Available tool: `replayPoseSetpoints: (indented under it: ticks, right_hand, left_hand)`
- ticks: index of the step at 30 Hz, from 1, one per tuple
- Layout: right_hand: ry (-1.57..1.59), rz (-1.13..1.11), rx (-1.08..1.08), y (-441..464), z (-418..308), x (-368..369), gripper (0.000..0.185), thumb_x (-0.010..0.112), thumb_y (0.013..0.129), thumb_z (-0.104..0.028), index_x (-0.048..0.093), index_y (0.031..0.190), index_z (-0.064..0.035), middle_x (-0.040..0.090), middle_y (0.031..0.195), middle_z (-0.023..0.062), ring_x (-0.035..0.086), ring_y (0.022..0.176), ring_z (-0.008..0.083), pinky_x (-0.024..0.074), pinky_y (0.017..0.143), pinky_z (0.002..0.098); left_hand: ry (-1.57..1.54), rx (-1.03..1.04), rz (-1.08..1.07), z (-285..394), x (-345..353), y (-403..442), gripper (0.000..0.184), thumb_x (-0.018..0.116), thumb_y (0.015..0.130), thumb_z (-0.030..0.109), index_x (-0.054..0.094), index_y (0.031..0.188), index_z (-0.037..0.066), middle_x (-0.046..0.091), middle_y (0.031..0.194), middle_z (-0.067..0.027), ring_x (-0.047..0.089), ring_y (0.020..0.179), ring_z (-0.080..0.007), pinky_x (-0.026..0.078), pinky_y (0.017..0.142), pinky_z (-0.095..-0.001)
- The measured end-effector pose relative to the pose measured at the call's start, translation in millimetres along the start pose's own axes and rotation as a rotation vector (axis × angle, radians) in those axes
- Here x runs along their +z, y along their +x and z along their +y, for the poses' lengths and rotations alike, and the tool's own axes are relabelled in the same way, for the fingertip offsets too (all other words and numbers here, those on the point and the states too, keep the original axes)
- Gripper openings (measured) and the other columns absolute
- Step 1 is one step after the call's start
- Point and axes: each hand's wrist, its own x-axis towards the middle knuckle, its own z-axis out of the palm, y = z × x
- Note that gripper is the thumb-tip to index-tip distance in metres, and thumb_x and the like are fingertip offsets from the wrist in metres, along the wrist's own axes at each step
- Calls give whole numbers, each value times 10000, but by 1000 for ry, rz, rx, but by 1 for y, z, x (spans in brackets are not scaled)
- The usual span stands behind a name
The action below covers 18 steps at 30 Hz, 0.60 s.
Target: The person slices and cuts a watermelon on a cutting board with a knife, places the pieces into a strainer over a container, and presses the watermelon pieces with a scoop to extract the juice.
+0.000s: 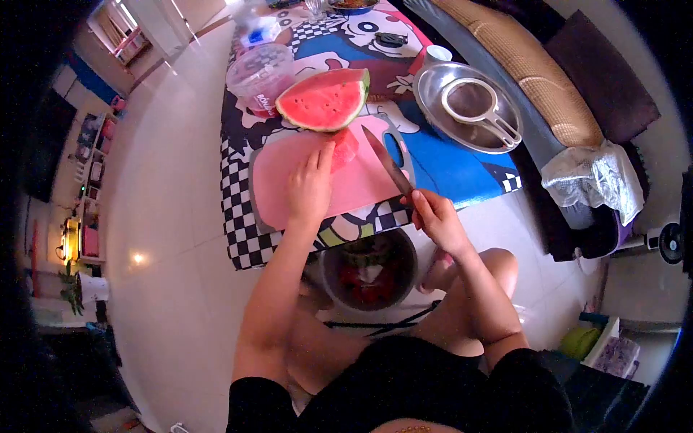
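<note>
My right hand [438, 219] is closed round the handle of a kitchen knife [390, 164], whose blade points up and left over the right part of a pink cutting board [281, 184]. The blade is apart from the fruit. My left hand [312, 180] lies over the board, its fingers bent against a peeled piece of red watermelon [345, 153] and holding it; the fingertips partly hide it. Just beyond, a large watermelon wedge [323, 101] with green rind rests at the board's far edge, its red flesh towards me.
A clear plastic tub [260, 76] stands left of the wedge. To the right are a metal basin [433, 97] with a white-rimmed strainer [497, 119] in it and a white cup [437, 53]. Below the table edge, a bin [332, 278] holds rinds and scraps.
</note>
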Motion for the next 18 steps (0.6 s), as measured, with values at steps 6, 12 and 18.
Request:
replayPoseSetpoints:
  ticks: [6,12,18]
  right_hand:
    - [-50,84,-45,-2,-2,4,371,389,1008,-297,623,982,-10,432,531,-4,379,486,80,325,472,259]
    - [-377,168,-182,-2,-7,13,290,445,978,-259,606,960,-18,538,572,119,538,513,206,413,500,351]
    - [-876,212,-283,11,-28,29,232,469,942,-230,514,851,-21,599,597,179,603,530,355,466,474,463]
  left_hand:
    - [-32,127,55,9,9,-15,615,733,714,276,516,1249,62,571,1237,-99,569,1102,-252,452,951,-380]
    - [-89,181,54,5,13,-20,625,713,752,309,493,1265,27,541,1275,-128,513,1185,-266,399,1013,-403]
    - [-228,54,40,-4,4,-16,721,710,748,411,456,1287,5,497,1310,-177,483,1188,-352,400,973,-448]
